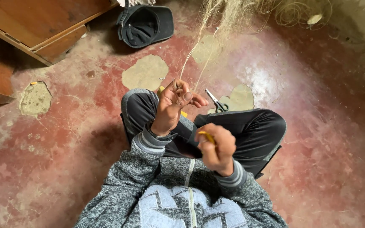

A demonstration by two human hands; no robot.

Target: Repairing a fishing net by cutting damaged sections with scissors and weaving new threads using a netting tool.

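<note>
Clearly pinching pale thin strands with the left hand, thumb and fingers closed on them above the left knee; strands running up and away from that hand toward a tangled heap of fine netting at the far edge of the floor, long axis lying near-to-far with a slight lean to the right; right hand curling shut around a small yellow tool, sitting nearer the body and just right of the left hand, the two hands close but not touching; tip of the yellow tool pointing up and left toward the strands, whether touching them impossible to tell; left hand being the nearer of the two to the netting; scissors lying on the floor just beyond the knees, right of the left hand, apart from both hands; dark cap resting farther off to the left, beside a wooden furniture piece in the far left corner.
</note>
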